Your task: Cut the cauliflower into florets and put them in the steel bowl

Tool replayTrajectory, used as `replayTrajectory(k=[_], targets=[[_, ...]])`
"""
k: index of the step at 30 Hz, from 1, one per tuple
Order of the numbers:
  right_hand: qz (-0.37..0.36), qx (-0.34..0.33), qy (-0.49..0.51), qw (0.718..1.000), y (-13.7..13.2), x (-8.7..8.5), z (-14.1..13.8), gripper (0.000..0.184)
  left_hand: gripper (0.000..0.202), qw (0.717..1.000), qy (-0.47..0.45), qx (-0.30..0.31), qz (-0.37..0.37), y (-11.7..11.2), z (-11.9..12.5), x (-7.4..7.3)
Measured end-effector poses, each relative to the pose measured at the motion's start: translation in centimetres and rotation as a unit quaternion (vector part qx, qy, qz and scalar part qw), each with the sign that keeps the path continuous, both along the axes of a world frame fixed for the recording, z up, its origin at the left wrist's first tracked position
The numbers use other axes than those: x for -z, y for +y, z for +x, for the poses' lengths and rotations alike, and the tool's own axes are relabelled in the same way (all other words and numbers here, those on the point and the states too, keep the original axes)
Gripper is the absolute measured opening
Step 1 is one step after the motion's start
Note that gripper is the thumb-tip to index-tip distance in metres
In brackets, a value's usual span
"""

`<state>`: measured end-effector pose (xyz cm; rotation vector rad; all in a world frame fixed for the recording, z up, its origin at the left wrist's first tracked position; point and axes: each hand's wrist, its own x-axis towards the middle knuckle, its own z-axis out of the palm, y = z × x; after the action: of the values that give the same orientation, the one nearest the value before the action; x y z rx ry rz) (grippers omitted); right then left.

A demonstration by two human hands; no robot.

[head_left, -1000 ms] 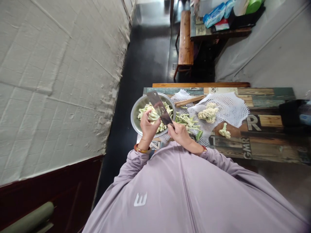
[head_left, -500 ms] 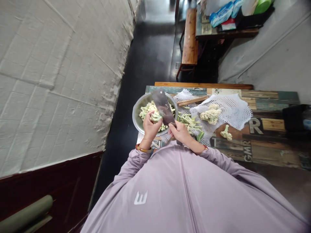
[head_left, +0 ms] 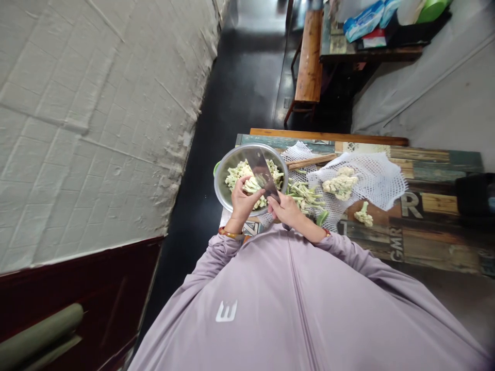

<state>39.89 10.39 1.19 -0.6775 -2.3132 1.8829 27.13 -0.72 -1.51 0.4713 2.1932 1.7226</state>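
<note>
My left hand (head_left: 243,201) is closed on a cauliflower floret (head_left: 253,184), held over a metal bowl (head_left: 221,193). In my right hand (head_left: 286,210) is a cleaver (head_left: 263,172), its wide blade slanting across the bowl and against or very near the floret. Cut cauliflower pieces (head_left: 236,172) fill much of the bowl. Just right of the bowl lies a heap of trimmed cauliflower stalks (head_left: 305,195) with a green leaf piece (head_left: 322,218). A larger cauliflower chunk (head_left: 341,184) rests on white foam netting (head_left: 381,178), and a single floret (head_left: 364,214) lies on the wooden table.
The patchwork wooden table (head_left: 425,247) extends to the right, with a dark object (head_left: 474,198) at its far side. Thin wooden sticks (head_left: 312,161) lie behind the stalks. Beyond stand a bench (head_left: 309,62) and another table (head_left: 371,53). A white wall (head_left: 96,103) rises on the left.
The view has shifted slightly, so the scene sits a little farther right. Both hands keep their holds, and the cleaver's blade has moved slightly relative to the floret.
</note>
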Motion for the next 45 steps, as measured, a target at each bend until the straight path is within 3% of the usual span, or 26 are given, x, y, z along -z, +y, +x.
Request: replayTrajectory(k=[7,12,23,29,34,41,45], targets=[[-0.1,0.021,-0.017,0.995,-0.3,1.0,-0.8,0.03,0.048,0.999,0.014,-0.013,-0.028,-0.2,-0.5,0.2],[-0.161,0.024,0.002,0.987,-0.1,1.6,-1.3,0.036,0.048,0.999,-0.035,-0.028,-0.026,-0.2,-0.8,0.9],[-0.187,0.031,-0.024,0.982,-0.1,2.7,-1.2,0.04,0.045,0.993,-0.109,-0.01,0.041,-0.7,-1.0,1.6],[-0.195,0.03,-0.032,0.98,-0.2,2.6,-1.3,0.041,0.047,0.991,-0.128,-0.012,0.035,-1.4,-1.0,2.0],[-0.165,0.008,-0.034,0.986,-0.5,2.7,-1.5,0.041,0.047,0.991,-0.128,-0.02,0.02,-1.8,-1.1,1.9],[0.005,-0.013,-0.045,0.999,-1.2,2.0,-1.9,0.032,0.053,0.987,-0.156,-0.016,0.026,-1.9,-1.3,1.7],[0.007,-0.019,-0.045,0.999,-1.5,2.0,-2.1,0.033,0.051,0.988,-0.15,-0.015,0.014,-2.1,-1.4,2.1]])
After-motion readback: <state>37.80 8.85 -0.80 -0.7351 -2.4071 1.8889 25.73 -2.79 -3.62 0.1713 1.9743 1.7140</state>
